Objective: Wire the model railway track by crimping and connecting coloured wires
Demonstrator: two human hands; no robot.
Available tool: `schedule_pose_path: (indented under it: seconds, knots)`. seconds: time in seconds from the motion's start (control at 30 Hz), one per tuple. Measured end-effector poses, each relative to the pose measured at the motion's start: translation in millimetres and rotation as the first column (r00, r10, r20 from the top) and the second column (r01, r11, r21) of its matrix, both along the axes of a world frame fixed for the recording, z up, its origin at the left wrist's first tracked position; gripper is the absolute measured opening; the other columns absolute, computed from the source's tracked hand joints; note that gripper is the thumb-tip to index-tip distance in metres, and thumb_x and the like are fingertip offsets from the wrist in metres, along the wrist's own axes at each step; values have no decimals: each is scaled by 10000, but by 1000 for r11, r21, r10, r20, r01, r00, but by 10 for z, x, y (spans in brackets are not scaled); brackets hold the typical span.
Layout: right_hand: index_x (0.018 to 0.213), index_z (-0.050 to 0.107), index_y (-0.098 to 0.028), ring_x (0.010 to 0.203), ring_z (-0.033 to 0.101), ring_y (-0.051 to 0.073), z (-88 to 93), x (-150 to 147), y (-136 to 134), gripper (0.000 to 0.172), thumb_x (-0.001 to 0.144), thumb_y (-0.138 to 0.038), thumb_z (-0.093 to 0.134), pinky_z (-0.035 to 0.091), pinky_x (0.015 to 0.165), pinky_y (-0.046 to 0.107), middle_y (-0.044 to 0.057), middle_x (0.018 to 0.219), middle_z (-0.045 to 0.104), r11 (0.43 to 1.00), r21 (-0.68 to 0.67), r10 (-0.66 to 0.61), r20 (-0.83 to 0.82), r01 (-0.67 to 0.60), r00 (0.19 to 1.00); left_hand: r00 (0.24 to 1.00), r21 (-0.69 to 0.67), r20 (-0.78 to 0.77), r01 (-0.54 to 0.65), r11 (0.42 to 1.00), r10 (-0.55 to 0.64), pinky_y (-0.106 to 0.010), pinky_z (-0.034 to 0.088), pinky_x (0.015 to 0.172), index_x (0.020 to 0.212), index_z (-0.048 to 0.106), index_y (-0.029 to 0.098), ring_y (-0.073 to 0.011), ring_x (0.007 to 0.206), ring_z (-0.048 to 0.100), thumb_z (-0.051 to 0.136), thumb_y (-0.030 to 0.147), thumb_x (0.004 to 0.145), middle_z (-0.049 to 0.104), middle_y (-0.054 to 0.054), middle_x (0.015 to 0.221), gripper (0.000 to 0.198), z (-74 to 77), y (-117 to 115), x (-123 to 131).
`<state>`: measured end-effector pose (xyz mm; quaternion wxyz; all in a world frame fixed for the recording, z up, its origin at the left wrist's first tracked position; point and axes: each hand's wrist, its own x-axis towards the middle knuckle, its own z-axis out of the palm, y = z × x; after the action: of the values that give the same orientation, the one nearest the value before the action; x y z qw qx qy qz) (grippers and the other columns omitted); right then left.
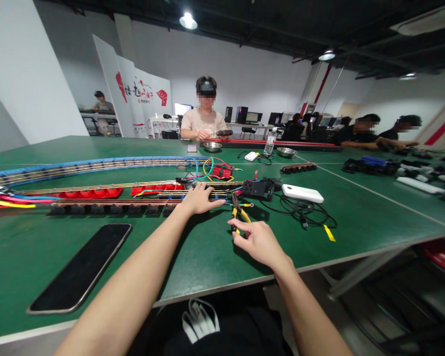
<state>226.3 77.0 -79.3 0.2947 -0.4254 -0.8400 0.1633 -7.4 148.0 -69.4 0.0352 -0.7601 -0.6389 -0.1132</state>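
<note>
My left hand (199,199) rests palm down over a strip of metal rails (176,196), fingers and thumb spread. With my right hand (260,242) I hold yellow-handled pliers (234,213) by the handles. Their dark jaws point away from me, beside thin wires with a ring terminal (251,205). It is hard to tell whether the jaws grip a wire. Just beyond the pliers lies a black box-like part (257,189). Left of my hand run a longer rail strip on black blocks (100,206) and red plastic holders (92,193).
A phone (83,267) lies at the front left. A blue curved track (96,164) stretches behind the rails. On the right are a white power bank (302,193) and a coiled black cable (304,213). Farther back are a bottle (270,142), metal bowls (212,146) and a seated person (203,118).
</note>
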Motion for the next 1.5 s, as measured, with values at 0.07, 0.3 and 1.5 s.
schedule_pose_path:
  seconds: [0.07, 0.3, 1.5]
  knots:
    - [1092, 746, -279, 467, 398, 126, 2, -5, -11, 344, 801, -319, 566, 297, 508, 235, -12, 537, 550, 1000, 10, -6, 3, 6, 1000, 1000, -3, 0, -4, 1000, 4, -575, 318, 1033, 1320, 526, 196, -386, 1345, 337, 249, 853, 768, 400, -180, 1455, 901, -3, 2, -2]
    - [1175, 701, -221, 478, 378, 105, -10, 9, -4, 382, 867, -358, 522, 305, 524, 239, -38, 525, 467, 999, -39, 23, -150, -29, 988, 1000, 6, 19, 5, 1000, -5, -568, 319, 1035, 1297, 547, 217, -391, 1347, 330, 268, 852, 765, 427, -153, 1439, 874, -15, 6, -6]
    - [1324, 490, -197, 455, 453, 106, -41, -29, 25, 476, 935, -461, 418, 340, 457, 194, -66, 513, 462, 966, -256, -105, -510, -34, 854, 1000, 13, 10, 4, 1000, -5, -561, 317, 1040, 1257, 566, 203, -377, 1332, 346, 265, 856, 762, 448, -167, 1406, 874, -4, 5, -4]
